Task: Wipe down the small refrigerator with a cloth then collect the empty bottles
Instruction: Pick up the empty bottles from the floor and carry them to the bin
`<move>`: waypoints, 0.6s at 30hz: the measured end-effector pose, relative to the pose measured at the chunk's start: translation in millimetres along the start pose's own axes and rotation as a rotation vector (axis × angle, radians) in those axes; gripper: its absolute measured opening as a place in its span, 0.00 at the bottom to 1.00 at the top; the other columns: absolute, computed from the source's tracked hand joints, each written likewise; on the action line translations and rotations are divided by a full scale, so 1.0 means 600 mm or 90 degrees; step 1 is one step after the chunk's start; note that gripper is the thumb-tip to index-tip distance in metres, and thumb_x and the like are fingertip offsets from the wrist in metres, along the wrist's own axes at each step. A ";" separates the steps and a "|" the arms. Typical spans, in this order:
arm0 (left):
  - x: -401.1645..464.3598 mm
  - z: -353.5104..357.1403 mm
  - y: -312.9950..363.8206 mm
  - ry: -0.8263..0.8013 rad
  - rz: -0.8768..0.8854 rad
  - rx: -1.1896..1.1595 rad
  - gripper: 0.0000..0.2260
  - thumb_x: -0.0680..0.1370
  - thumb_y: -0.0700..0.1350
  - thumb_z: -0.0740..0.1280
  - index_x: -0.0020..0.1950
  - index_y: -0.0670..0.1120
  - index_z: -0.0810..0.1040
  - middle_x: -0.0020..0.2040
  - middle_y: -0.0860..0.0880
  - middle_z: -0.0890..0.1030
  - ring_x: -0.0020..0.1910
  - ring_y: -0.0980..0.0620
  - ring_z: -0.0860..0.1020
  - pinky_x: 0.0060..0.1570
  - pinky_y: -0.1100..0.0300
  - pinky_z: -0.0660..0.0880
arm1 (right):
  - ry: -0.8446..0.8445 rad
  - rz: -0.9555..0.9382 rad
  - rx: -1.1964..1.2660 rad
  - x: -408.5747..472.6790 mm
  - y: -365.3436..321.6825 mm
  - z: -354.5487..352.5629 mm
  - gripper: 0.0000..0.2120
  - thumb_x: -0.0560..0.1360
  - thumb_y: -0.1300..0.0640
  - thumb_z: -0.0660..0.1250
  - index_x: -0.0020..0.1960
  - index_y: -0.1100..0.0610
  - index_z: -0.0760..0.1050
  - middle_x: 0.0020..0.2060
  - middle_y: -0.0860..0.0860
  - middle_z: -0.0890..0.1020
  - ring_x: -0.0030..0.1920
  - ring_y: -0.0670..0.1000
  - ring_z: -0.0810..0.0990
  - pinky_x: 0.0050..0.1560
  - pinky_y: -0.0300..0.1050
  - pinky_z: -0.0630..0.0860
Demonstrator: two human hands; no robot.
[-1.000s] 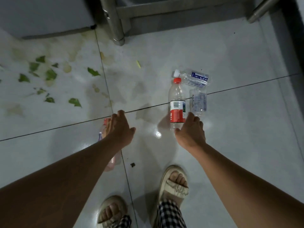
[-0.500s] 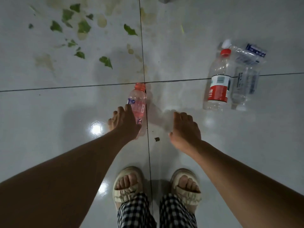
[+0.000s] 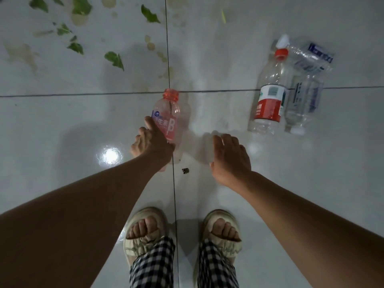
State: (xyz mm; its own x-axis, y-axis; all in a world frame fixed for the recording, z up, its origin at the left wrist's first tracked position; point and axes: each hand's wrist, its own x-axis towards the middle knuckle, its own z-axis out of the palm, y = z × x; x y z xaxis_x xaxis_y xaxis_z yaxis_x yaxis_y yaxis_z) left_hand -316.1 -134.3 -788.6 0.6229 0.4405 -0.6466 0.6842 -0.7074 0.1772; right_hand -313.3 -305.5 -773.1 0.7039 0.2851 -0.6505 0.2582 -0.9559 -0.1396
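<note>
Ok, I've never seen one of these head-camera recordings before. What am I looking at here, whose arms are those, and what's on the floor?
There is no machine here. The picture comes from a wide-angle camera worn on a person's head, looking down, so the two bare arms and the sandalled feet belong to the wearer.

The surface is a glossy tiled floor. The left hand is on a pink bottle with a red cap, fingers along its side; whether it is already lifted I cannot tell. The right hand is open and holds nothing.

Further right lie three more bottles close together: a clear one with a red label, and two crumpled clear ones with blue print. At the upper left are scattered green leaf scraps and yellowish stains. The refrigerator and cloth are not in view.
</note>
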 end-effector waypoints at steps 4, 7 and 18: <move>-0.041 -0.062 0.035 -0.026 0.042 0.011 0.34 0.69 0.51 0.73 0.65 0.45 0.56 0.55 0.40 0.72 0.53 0.40 0.74 0.52 0.49 0.72 | 0.014 0.028 0.024 -0.045 0.015 -0.062 0.32 0.74 0.56 0.65 0.73 0.59 0.55 0.66 0.56 0.66 0.64 0.57 0.66 0.61 0.47 0.67; -0.068 -0.114 0.071 -0.027 0.078 0.025 0.35 0.69 0.52 0.74 0.65 0.45 0.56 0.56 0.40 0.73 0.54 0.40 0.74 0.54 0.48 0.70 | 0.023 0.078 0.045 -0.079 0.039 -0.111 0.31 0.74 0.55 0.65 0.73 0.58 0.55 0.67 0.56 0.65 0.65 0.56 0.66 0.62 0.48 0.68; -0.087 -0.171 0.234 -0.011 0.210 0.095 0.36 0.69 0.54 0.73 0.67 0.43 0.57 0.58 0.41 0.74 0.56 0.40 0.75 0.58 0.44 0.72 | 0.101 0.272 0.198 -0.066 0.163 -0.154 0.33 0.75 0.51 0.67 0.73 0.59 0.54 0.64 0.58 0.68 0.64 0.57 0.68 0.61 0.50 0.69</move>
State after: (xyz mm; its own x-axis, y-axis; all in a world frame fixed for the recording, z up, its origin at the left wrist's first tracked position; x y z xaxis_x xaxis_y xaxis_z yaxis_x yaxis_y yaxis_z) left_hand -213.8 -199.7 -654.1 0.7935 0.1667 -0.5852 0.3838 -0.8834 0.2688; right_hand -254.6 -403.6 -691.9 0.8005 -0.1494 -0.5804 -0.2633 -0.9577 -0.1166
